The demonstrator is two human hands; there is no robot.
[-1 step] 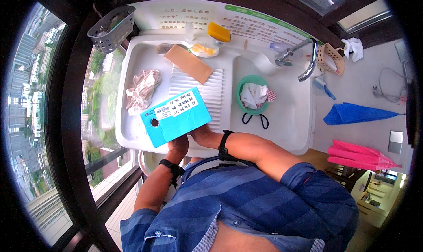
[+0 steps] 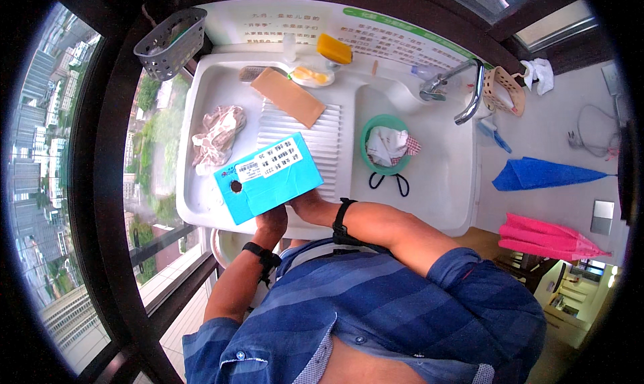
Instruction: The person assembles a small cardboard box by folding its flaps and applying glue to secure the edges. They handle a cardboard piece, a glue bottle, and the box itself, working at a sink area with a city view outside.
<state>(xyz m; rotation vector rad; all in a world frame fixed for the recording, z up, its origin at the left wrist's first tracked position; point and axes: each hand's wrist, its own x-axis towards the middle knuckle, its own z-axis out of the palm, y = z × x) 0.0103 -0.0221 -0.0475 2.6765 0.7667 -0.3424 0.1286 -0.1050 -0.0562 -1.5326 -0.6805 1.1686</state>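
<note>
A bright blue cardboard shoe box (image 2: 274, 182) with a white label and a round hole in one end is tilted over the ribbed washboard (image 2: 335, 162). My left hand (image 2: 272, 220) is at its near edge, and my right hand (image 2: 308, 204) sits just to the right, against the same side. Both hands appear to hold the box, though their fingers are mostly hidden beneath it. Beyond the box, a flat tan cardboard-like piece (image 2: 288, 97) lies slantwise on the washboard. To the left is a crumpled pale pink cloth (image 2: 218, 137).
The white sink (image 2: 456, 176) holds a green basin (image 2: 366, 152) with cloths, beside a black cord loop (image 2: 402, 186). A chrome tap (image 2: 477, 92) overhangs it. Along the back are a yellow sponge (image 2: 334, 49) and soap dish (image 2: 312, 77). A grey basket (image 2: 171, 45) hangs at upper left.
</note>
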